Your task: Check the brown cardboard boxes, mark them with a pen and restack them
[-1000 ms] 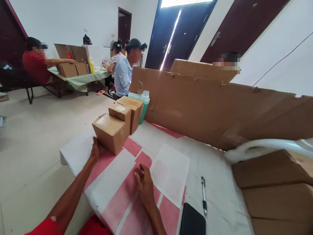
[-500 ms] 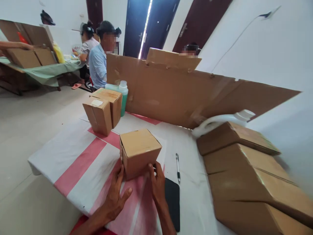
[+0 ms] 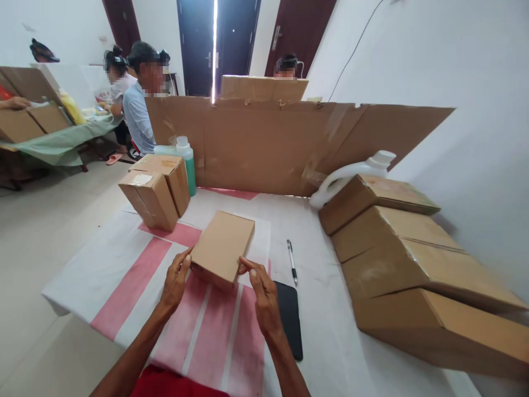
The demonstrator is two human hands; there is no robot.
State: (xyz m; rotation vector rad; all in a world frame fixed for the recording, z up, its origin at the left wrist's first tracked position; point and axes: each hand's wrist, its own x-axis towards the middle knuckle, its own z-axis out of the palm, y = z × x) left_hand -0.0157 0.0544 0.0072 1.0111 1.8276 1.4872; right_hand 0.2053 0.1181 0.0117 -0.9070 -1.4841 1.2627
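A closed brown cardboard box [image 3: 223,242] lies on the table in front of me, its broad plain side facing up. My left hand [image 3: 177,278] holds its near left corner, thumb near the top edge and fingers along the side. On the opposite side, the fingers of my right hand [image 3: 261,289] press against the near right edge. The box's underside and the left fingertips are partly hidden. Close to my right hand lie a black phone-like slab [image 3: 289,320] and a pen [image 3: 291,262].
Two taped boxes [image 3: 155,198] and a green-liquid bottle [image 3: 189,168] stand at the back left. A white jug [image 3: 351,175] and several larger cartons [image 3: 397,264] line the right. A cardboard screen [image 3: 256,146] crosses the back. Other people sit beyond.
The box has been turned so a longer, flatter face is up. My left hand has closed in on its near left corner, and my right hand remains at its right side. The view has shifted.
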